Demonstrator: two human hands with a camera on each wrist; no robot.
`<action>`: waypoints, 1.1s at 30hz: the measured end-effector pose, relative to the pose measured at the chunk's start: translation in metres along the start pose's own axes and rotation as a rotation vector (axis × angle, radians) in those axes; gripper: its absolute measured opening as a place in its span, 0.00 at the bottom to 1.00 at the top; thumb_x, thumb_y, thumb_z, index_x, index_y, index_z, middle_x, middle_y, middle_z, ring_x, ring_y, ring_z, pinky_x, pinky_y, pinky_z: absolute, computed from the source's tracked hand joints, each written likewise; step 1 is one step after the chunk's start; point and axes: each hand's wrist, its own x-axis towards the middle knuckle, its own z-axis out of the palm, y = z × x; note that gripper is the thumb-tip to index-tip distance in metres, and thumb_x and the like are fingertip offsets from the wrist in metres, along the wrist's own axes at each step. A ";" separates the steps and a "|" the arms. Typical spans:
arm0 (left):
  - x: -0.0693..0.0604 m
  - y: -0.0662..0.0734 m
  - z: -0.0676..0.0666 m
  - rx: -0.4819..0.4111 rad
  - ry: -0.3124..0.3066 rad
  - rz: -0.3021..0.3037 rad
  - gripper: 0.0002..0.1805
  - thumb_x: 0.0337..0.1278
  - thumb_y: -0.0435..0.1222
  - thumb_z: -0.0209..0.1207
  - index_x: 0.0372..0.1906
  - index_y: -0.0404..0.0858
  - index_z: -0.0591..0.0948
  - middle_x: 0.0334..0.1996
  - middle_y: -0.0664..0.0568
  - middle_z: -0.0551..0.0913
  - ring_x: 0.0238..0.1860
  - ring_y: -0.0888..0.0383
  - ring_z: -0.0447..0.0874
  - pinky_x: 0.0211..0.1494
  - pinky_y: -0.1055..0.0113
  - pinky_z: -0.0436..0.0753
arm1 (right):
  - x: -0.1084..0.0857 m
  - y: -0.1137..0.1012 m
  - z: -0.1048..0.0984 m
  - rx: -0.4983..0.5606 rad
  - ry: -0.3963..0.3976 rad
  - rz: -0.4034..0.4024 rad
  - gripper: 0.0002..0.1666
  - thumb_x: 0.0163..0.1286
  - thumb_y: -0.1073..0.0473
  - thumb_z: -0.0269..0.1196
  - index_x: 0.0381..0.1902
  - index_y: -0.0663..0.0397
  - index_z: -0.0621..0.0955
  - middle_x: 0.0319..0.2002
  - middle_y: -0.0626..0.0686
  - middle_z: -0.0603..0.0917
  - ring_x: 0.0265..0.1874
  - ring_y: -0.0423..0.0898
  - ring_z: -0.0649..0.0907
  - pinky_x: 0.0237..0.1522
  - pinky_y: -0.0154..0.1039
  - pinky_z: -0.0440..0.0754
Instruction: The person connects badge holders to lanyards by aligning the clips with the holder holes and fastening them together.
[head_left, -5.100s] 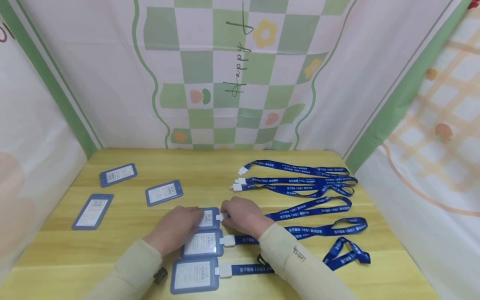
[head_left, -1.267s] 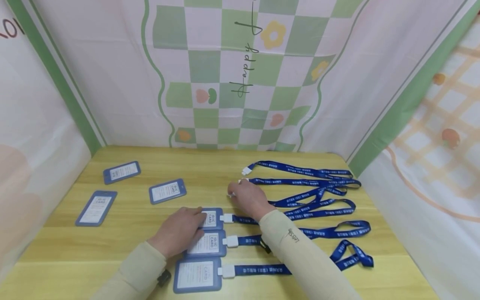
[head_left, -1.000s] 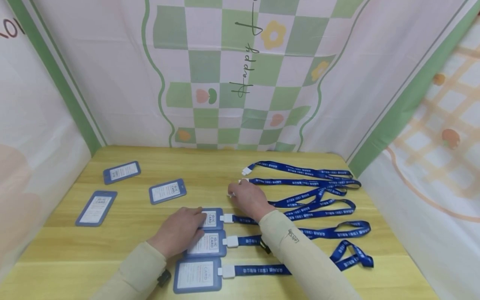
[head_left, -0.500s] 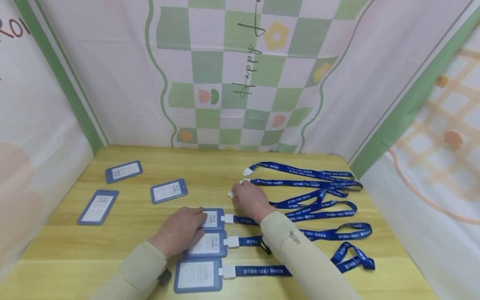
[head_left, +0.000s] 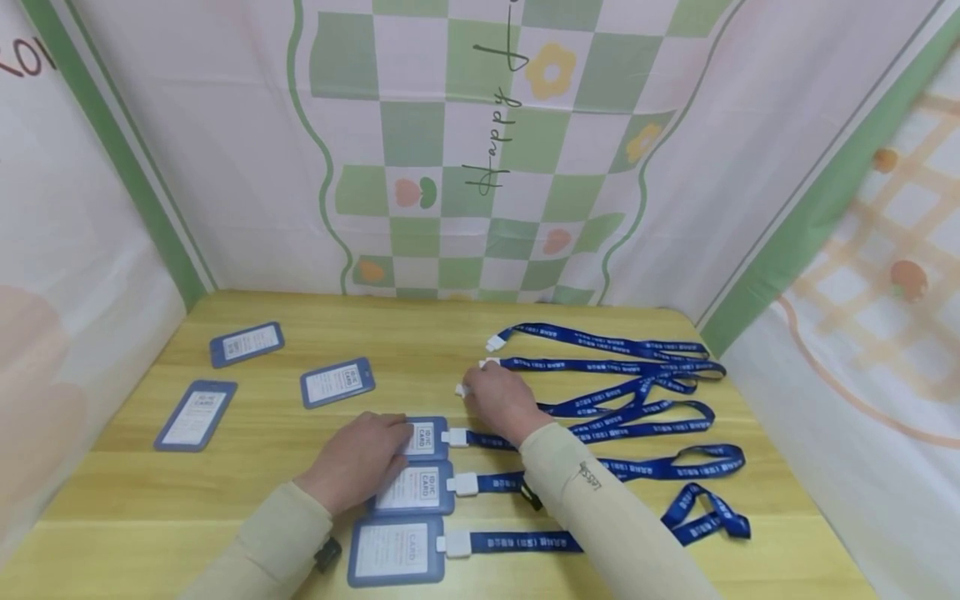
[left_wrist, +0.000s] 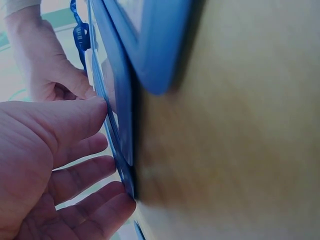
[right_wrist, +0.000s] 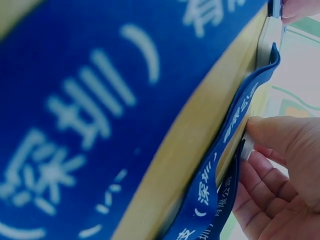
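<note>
Lanyard clip [right_wrist: 247, 147] | near the farthest attached card holder [head_left: 429, 437] | right hand [head_left: 501, 402]: thumb and fingers pinching it | left hand [head_left: 356, 460]: fingers apart, touching that card holder | judged best: square pinch, strap [head_left: 603, 395] untwisted

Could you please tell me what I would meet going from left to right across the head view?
Leftmost loose ID card holder, farthest loose ID card holder, third loose ID card holder, farthest clipped ID card holder, its white clip, right hand, triangular blue lanyard loop.
</note>
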 end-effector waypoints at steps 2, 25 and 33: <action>0.000 0.000 0.000 -0.006 0.000 -0.003 0.21 0.68 0.41 0.66 0.62 0.39 0.83 0.64 0.41 0.83 0.61 0.43 0.84 0.66 0.47 0.83 | 0.000 0.000 0.000 0.002 0.003 -0.002 0.11 0.76 0.55 0.64 0.53 0.47 0.87 0.40 0.48 0.84 0.37 0.42 0.81 0.44 0.39 0.87; -0.003 0.000 0.000 -0.004 0.017 -0.004 0.22 0.68 0.42 0.66 0.62 0.39 0.83 0.63 0.40 0.83 0.61 0.43 0.83 0.67 0.46 0.82 | -0.005 -0.008 -0.002 -0.005 -0.010 -0.066 0.12 0.76 0.58 0.64 0.53 0.49 0.87 0.44 0.50 0.89 0.45 0.47 0.86 0.53 0.44 0.88; -0.003 0.000 0.001 -0.006 0.011 -0.008 0.22 0.68 0.42 0.66 0.63 0.39 0.83 0.64 0.40 0.83 0.62 0.42 0.83 0.68 0.46 0.82 | -0.005 -0.010 -0.002 -0.012 -0.015 -0.067 0.12 0.76 0.58 0.65 0.54 0.48 0.87 0.43 0.50 0.87 0.44 0.47 0.85 0.52 0.43 0.87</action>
